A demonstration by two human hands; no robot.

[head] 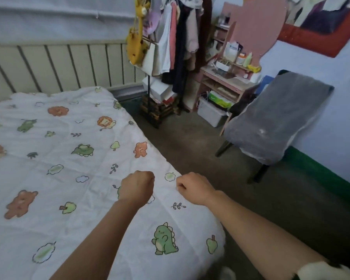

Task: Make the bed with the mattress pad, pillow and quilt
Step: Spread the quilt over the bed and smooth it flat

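A white quilt (69, 158) printed with bears, lions and green dinosaurs lies spread over the bed and covers it up to the slatted headboard (59, 65). My left hand (136, 186) is curled into a fist on the quilt a little in from its right edge. My right hand (192, 188) is curled at that right edge and seems to pinch the fabric there. Neither a pillow nor a mattress pad shows; whatever lies under the quilt is hidden.
A bare floor strip (190, 154) runs along the bed's right side. A clothes rack (170, 47) stands past the bed's far corner, with a pink desk (226, 81) beside it. A chair under a grey cover (275, 118) stands by the right wall.
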